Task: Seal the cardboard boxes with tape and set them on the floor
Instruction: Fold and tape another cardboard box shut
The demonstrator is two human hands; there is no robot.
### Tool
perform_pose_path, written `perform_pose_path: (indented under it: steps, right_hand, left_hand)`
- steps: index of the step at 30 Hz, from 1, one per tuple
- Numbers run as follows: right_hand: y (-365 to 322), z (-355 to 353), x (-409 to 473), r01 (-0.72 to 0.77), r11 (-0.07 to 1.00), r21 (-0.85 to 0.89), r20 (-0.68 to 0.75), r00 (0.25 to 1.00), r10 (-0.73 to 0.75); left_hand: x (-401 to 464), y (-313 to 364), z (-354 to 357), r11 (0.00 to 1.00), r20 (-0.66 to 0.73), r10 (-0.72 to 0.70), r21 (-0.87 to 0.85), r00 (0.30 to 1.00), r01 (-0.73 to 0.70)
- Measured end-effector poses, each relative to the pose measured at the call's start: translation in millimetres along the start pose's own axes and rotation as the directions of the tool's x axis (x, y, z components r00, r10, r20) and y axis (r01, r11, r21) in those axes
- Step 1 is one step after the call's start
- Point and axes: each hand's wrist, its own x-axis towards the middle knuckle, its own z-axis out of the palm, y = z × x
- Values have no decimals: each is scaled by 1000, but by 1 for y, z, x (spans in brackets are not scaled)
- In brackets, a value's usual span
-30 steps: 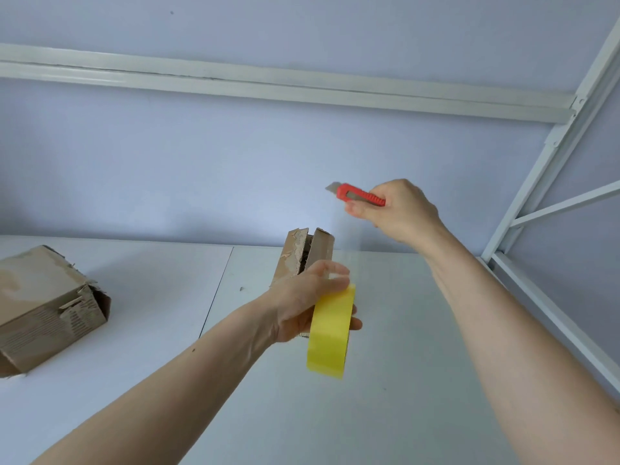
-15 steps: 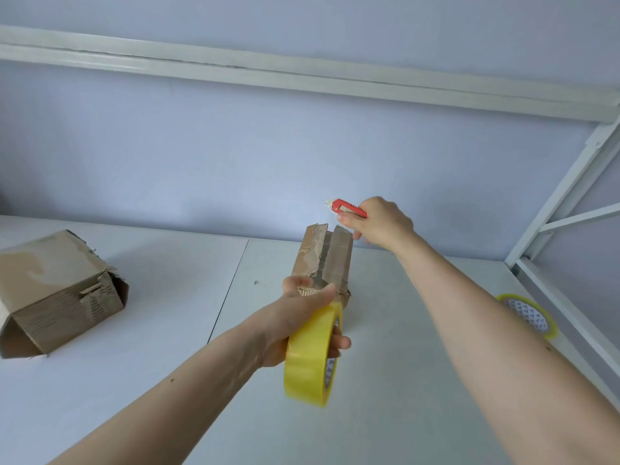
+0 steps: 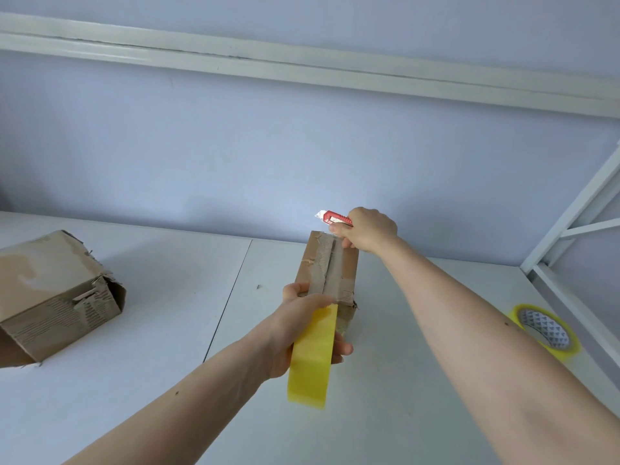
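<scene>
Head view, small box: the narrow cardboard box (image 3: 330, 268) stood on the tabletop (image 3: 396, 380), its long axis running away from the person.
Left hand: the left hand (image 3: 298, 325) gripped the yellow tape roll (image 3: 313, 357) at the box's near end.
Right hand: the right hand (image 3: 364, 229) clutched a red utility knife (image 3: 335, 218), fingers touching the far end.
Hands: well apart, one at each end.
Other box: a larger box (image 3: 57, 293) lay to the left, its end open.

Bright, even, soft daylight; faint shadows beside the narrow box (image 3: 330, 270); sharp focus there, wide-angle bending toward edges.
</scene>
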Motion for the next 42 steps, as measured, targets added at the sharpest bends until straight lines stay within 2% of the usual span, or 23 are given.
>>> perform_pose_path:
  steps: [11, 20, 28, 38, 42]
  right_hand:
    - [4, 8, 20, -86, 996, 13, -8, 996, 86]
    - [4, 5, 34, -101, 994, -29, 25, 994, 102]
    - [5, 10, 34, -152, 987, -48, 35, 987, 154]
    - [-5, 10, 29, -257, 964, -66, -21, 966, 256]
    - [-10, 10, 32, -293, 952, -92, -6, 956, 294]
  left_hand:
    - [-3, 5, -8, 1000, 42, -14, -7, 999, 14]
    - [2, 8, -11, 999, 62, -40, -34, 997, 42]
    - [7, 0, -13, 999, 21, -12, -38, 1000, 13]
    - [12, -8, -11, 998, 41, 41, -57, 998, -39]
    - [17, -3, -16, 999, 91, -34, -39, 995, 37]
